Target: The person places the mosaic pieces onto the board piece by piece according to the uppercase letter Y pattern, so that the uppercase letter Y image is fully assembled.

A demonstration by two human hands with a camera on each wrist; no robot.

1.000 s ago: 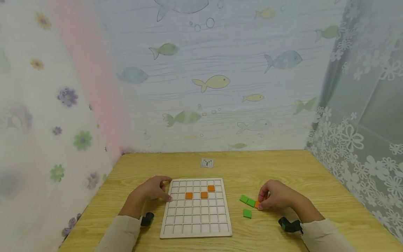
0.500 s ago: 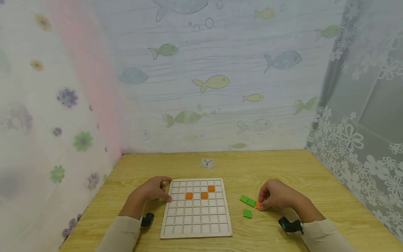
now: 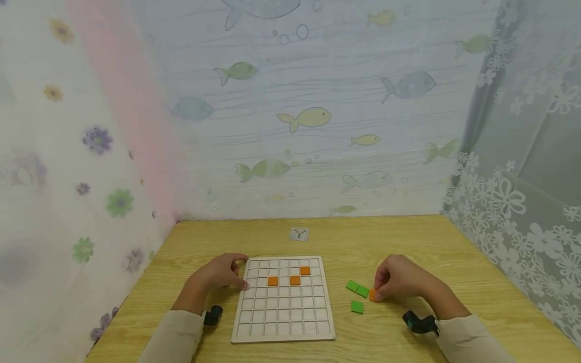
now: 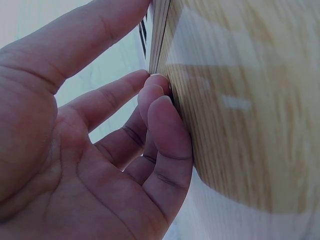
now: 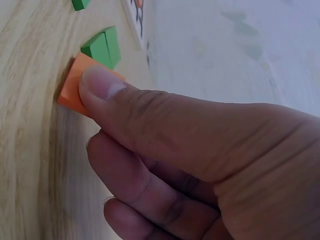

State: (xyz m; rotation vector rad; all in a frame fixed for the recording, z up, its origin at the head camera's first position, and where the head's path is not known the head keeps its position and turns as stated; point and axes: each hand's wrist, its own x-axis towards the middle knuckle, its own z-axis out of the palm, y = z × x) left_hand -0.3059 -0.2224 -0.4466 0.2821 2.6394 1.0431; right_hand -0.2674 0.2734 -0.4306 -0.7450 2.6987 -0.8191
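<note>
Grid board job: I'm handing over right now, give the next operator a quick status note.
Left hand rests against the left edge of the grid board, fingers relaxed.
Right hand pinches an orange tile at the table beside the board.
Done: three orange tiles sit in the board's upper rows.
Left: the pinched tile and three green tiles are still off the board; most cells are empty.

Right hand (image 5: 200, 165) pinching orange tile (image 5: 75, 90), green tiles (image 5: 102, 47) nr it
</note>
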